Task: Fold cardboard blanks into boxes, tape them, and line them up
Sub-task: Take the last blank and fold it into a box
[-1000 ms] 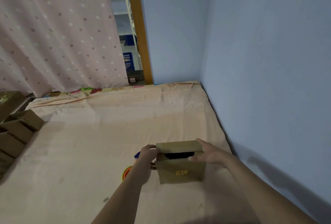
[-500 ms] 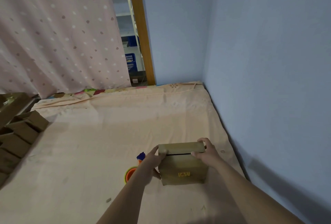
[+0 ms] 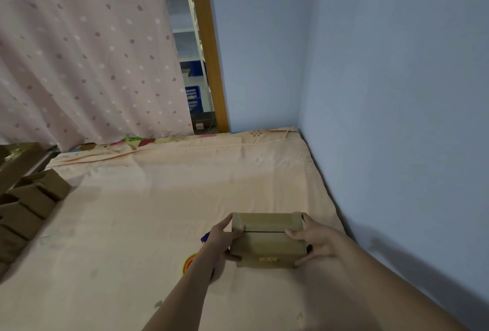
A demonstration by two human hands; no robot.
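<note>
Both hands close a cardboard box (image 3: 267, 240) on the bed (image 3: 164, 198).
The left hand (image 3: 225, 238) and right hand (image 3: 315, 240) grip its ends, thumbs on the flaps — near the bed's right edge; finished boxes (image 3: 29, 203) line the left edge.

We have a single wide head-worn view, looking forward and steeply down from above our own forearms across the bed sheet (image 3: 148, 214) toward the curtain (image 3: 84, 47) and the far corner, with the blue wall (image 3: 397, 92) close along our right edge.
</note>
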